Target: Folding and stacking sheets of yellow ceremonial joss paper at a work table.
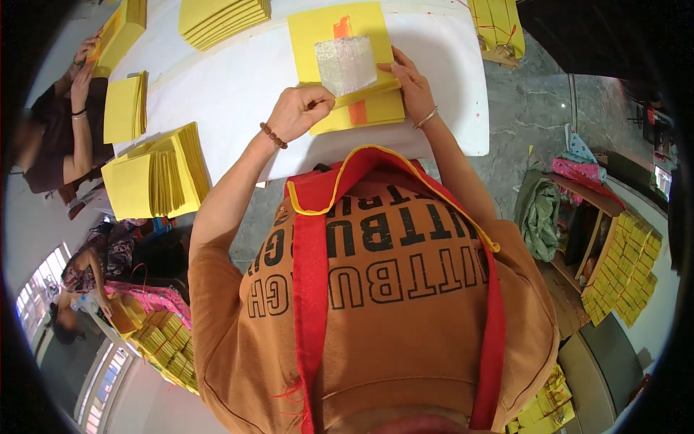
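On the white table before me lies a yellow paper sheet (303, 36) bearing a silver foil square (345, 64) and orange patches. Its near part is folded up into a narrow strip (365, 93) that crosses the sheet below the foil. My left hand (300, 112) is closed, pinching the strip's left end between thumb and fingers. At the other end, my right hand (412, 83) holds the strip's right edge, some fingers reaching over toward the foil. More yellow paper shows beneath the strip.
Yellow paper stacks (163, 170) stand on the table's left side, and another stack (220, 18) at the back. A co-worker's hands (81, 72) hold yellow paper at far left. Tied yellow bundles (499, 29) lie past the right edge; more fill a rack (622, 267).
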The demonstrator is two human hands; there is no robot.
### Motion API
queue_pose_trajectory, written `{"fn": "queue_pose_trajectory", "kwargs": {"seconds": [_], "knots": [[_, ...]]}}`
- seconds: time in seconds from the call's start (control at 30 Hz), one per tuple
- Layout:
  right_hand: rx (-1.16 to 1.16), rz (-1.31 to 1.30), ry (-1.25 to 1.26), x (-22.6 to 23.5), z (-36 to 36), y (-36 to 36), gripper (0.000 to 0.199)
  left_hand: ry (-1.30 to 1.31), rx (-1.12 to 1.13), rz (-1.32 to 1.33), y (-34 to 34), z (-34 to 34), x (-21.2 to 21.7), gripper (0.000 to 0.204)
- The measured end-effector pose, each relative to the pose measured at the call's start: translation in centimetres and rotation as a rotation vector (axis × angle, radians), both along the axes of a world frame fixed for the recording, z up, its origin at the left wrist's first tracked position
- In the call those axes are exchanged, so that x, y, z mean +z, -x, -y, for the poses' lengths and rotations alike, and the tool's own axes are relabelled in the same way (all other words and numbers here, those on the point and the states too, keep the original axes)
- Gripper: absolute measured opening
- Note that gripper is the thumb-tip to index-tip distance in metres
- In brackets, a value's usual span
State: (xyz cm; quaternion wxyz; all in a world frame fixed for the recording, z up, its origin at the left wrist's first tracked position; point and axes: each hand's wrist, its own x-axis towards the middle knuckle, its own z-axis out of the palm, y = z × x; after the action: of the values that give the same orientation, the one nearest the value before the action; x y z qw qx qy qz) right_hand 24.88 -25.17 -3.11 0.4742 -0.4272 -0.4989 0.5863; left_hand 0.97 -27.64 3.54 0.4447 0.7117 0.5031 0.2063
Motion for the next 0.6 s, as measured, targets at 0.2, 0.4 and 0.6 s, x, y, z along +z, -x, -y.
{"fn": "queue_pose_trajectory", "kwargs": {"seconds": [0.2,0.4,0.6], "knots": [[0.128,-0.067,-0.164,-0.2,-0.1,-0.8,0.035,0.128,0.124,0.171,0.7,-0.4,-1.4,0.019],[0.097,0.276,-0.26,-1.0,-0.1,-0.8,0.038,0.296,0.183,0.073,0.5,0.4,0.4,0.023],[0.103,0.249,-0.359,-1.0,-0.1,-0.7,0.033,-0.538,-0.027,-0.222,2.5,1.1,0.6,0.048]]}}
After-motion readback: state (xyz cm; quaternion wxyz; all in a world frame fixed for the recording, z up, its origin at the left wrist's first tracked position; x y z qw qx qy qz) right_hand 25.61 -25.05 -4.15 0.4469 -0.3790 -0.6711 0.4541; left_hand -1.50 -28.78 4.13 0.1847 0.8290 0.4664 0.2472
